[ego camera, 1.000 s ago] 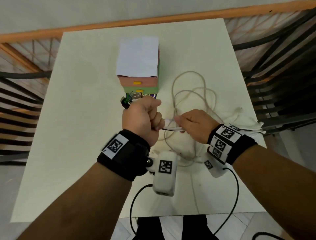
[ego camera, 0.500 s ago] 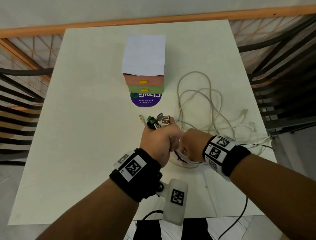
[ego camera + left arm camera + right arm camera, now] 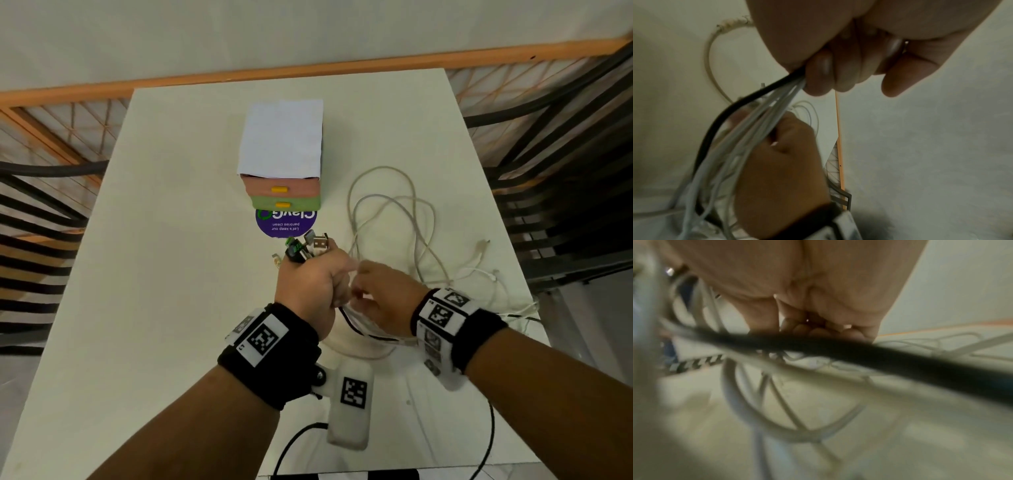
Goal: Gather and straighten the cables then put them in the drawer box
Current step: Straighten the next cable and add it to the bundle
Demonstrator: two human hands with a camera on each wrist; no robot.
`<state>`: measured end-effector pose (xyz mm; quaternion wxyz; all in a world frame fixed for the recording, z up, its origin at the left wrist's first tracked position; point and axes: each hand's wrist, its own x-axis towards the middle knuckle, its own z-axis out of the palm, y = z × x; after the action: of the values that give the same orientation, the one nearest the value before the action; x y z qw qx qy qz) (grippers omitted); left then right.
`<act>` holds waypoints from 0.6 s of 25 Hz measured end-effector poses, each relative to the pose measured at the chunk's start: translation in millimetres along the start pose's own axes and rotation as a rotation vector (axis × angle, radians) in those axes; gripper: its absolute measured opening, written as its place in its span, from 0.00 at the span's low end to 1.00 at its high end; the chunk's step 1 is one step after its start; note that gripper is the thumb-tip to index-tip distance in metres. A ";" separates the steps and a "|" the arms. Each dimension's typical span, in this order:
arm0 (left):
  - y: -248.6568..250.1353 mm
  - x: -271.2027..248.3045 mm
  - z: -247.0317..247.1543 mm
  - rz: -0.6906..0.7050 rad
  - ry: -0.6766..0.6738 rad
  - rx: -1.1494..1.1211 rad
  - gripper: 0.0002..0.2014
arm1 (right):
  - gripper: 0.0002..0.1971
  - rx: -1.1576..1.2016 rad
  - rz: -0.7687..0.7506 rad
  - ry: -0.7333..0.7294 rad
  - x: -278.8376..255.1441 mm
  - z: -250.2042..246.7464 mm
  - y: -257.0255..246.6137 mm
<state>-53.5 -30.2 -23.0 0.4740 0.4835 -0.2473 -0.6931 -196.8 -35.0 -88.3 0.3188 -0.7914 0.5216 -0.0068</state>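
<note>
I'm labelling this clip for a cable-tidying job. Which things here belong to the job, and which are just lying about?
Part of the job:
- cable bundle, gripped by the left hand and right hand
- loose cables on the table
- drawer box, drawers closed

Just lying about:
- purple sticker
- white paper on the box

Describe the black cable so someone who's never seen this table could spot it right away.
Start at the drawer box on the white table; nearer the camera, the left hand grips a cable bundle. The black cable is the only dark strand among pale ones.
</note>
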 end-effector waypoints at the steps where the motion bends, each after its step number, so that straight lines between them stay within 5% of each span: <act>1: 0.7 3.4 0.0 -0.003 0.045 0.026 0.22 | 0.11 0.103 0.013 0.073 -1.0 -12.4 -0.2; 4: 3.1 10.4 3.5 -0.006 0.100 0.099 0.23 | 0.15 0.386 0.094 0.266 -6.7 -51.1 -8.4; 9: 13.4 8.7 23.3 0.014 -0.024 0.043 0.12 | 0.13 0.642 0.020 0.472 -7.6 -79.6 -32.9; 15: 23.6 9.2 28.6 -0.022 -0.061 0.021 0.20 | 0.17 0.821 0.034 0.586 -5.1 -79.4 -32.9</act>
<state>-70.3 -51.9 3.6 0.4536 0.4697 -0.2633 -0.7101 -199.3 -61.9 -6.6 0.4438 -0.5571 0.5562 -0.4282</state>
